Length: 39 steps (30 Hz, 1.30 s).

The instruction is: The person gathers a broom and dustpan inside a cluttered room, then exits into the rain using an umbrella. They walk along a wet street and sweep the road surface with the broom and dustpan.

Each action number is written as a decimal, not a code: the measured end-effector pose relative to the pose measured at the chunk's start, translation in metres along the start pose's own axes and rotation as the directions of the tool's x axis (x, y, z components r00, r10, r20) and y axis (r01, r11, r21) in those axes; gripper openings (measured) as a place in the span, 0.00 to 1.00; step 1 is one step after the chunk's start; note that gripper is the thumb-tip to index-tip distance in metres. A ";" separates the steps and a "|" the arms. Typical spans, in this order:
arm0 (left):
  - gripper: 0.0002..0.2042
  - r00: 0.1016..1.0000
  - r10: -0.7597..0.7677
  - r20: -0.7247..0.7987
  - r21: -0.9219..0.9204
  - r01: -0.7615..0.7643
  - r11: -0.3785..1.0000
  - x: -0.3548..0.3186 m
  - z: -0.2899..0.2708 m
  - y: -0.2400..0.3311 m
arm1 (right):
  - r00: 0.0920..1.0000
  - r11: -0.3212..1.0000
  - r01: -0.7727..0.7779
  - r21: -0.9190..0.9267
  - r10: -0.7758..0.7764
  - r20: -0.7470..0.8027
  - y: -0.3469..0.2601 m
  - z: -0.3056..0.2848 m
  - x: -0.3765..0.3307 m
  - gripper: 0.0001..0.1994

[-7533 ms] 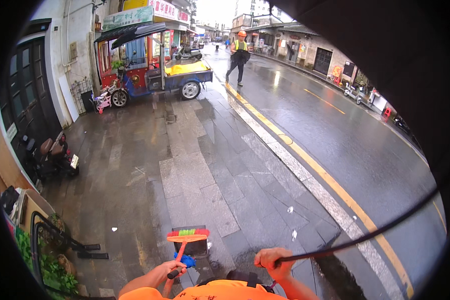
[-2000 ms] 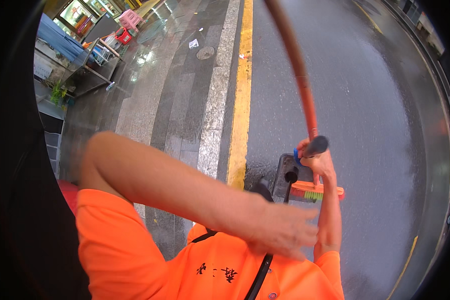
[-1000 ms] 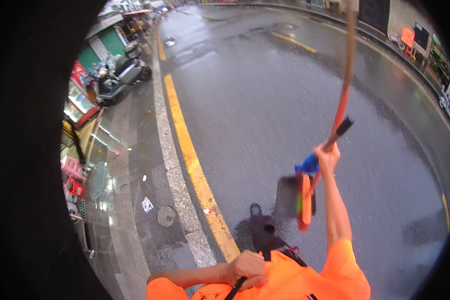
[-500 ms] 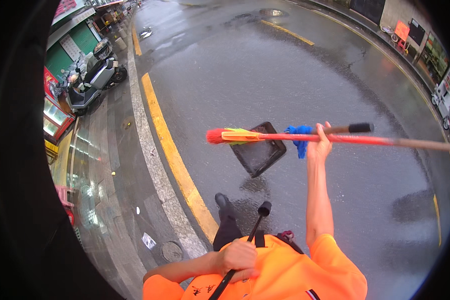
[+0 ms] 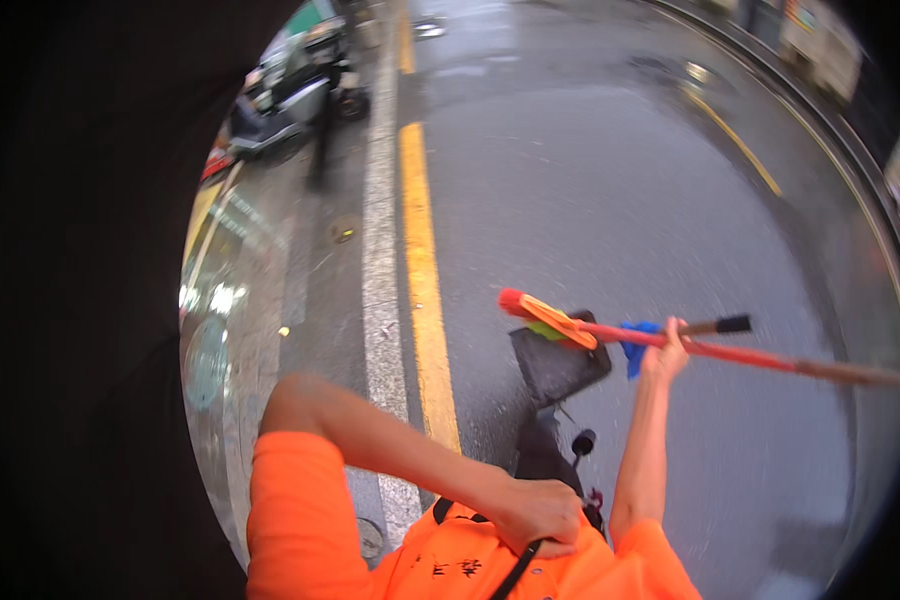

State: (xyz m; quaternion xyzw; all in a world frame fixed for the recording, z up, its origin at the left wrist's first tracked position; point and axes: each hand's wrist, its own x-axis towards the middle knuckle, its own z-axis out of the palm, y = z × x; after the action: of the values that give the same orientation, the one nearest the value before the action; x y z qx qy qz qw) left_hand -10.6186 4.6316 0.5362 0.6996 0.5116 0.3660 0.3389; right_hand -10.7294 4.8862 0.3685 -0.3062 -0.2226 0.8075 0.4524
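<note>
My right hand [image 5: 667, 350] is closed round the red handle of a broom [image 5: 735, 353] and the brown, black-tipped handle of a dustpan [image 5: 560, 372]. Both are held sideways in front of me, above the road. The broom's red, orange and green head crosses over the black dustpan. Beside my right fingers a blue cloth [image 5: 634, 352] hangs at the handles. Against my orange shirt [image 5: 450, 560], my left hand [image 5: 542, 512] is closed on a thin black rod or strap [image 5: 515, 575]; its kind is unclear. A black round-ended piece [image 5: 583, 442] sticks up past that hand.
Wet asphalt [image 5: 570, 200] stretches ahead, with a yellow line [image 5: 425, 270] and a pale kerb [image 5: 381, 230] to the left. Parked scooters [image 5: 290, 105] stand on the paved sidewalk [image 5: 310, 290]. A dark blurred upright shape [image 5: 322, 140] is near them.
The view has swung left, so the kerb and scooters sit farther right. My left elbow has lifted outward. The broom and dustpan appear lower and tilt more, still in my right hand.
</note>
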 end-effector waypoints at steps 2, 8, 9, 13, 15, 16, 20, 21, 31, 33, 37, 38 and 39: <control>0.12 0.998 -0.041 0.056 0.016 0.040 0.999 -0.001 -0.048 -0.031 | 0.997 0.996 -0.066 -0.055 0.068 0.039 0.032 0.039 0.027 0.09; 0.14 0.978 0.209 0.030 0.243 -0.210 0.947 -0.002 -0.221 -0.120 | 0.994 0.998 -0.066 -0.016 0.064 -0.087 0.142 0.149 0.120 0.10; 0.21 0.976 0.135 0.174 0.204 -0.169 0.964 -0.004 -0.249 -0.130 | 0.996 0.999 -0.049 0.022 0.050 -0.073 0.154 0.158 0.129 0.11; 0.22 0.943 -0.221 -0.249 0.227 0.278 0.933 -0.008 -0.418 -0.187 | 0.959 0.964 -0.258 -0.063 0.264 0.101 0.174 0.297 0.146 0.12; 0.28 0.831 -0.098 -0.547 0.365 0.342 0.866 0.010 -0.488 -0.217 | 0.940 0.951 -0.301 -0.076 0.309 0.142 0.203 0.333 0.165 0.12; 0.32 0.803 -0.135 -0.581 0.361 0.402 0.841 0.013 -0.510 -0.245 | 0.926 0.941 -0.326 -0.092 0.338 0.168 0.229 0.351 0.172 0.13; 0.44 0.657 0.005 -0.754 0.454 0.516 0.726 0.041 -0.588 -0.343 | 0.939 0.961 -0.234 -0.148 0.263 0.221 0.309 0.430 0.213 0.14; 0.44 0.623 -0.047 -0.781 0.385 0.538 0.750 0.046 -0.610 -0.360 | 0.946 0.968 -0.193 -0.158 0.226 0.232 0.327 0.452 0.227 0.14; 0.20 0.662 -0.240 -0.710 0.279 0.578 0.767 0.055 -0.857 -0.525 | 0.917 0.833 0.314 -0.456 -0.141 0.373 0.471 0.627 0.353 0.18; 0.19 0.729 -0.263 -0.632 0.305 0.546 0.780 0.060 -0.909 -0.559 | 0.873 0.738 0.433 -0.518 -0.199 0.446 0.487 0.660 0.380 0.19; 0.17 0.837 -0.310 -0.450 0.228 0.444 0.867 0.065 -1.005 -0.619 | 0.822 0.724 0.450 -0.522 -0.108 0.560 0.517 0.701 0.449 0.21; 0.16 0.846 -0.333 -0.417 0.202 0.443 0.873 0.068 -1.034 -0.629 | 0.816 0.861 0.309 -0.403 -0.023 0.577 0.525 0.716 0.472 0.21; 0.14 0.833 -0.313 -0.455 0.148 0.418 0.896 0.071 -1.060 -0.645 | 0.793 0.951 0.142 -0.275 0.057 0.606 0.533 0.730 0.499 0.21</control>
State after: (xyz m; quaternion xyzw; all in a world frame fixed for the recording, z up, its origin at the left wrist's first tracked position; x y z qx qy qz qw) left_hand -11.8163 4.9652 0.5328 0.5285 0.7380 0.3704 0.1972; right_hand -11.7555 4.9967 0.4038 -0.0920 -0.4852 0.8078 0.3219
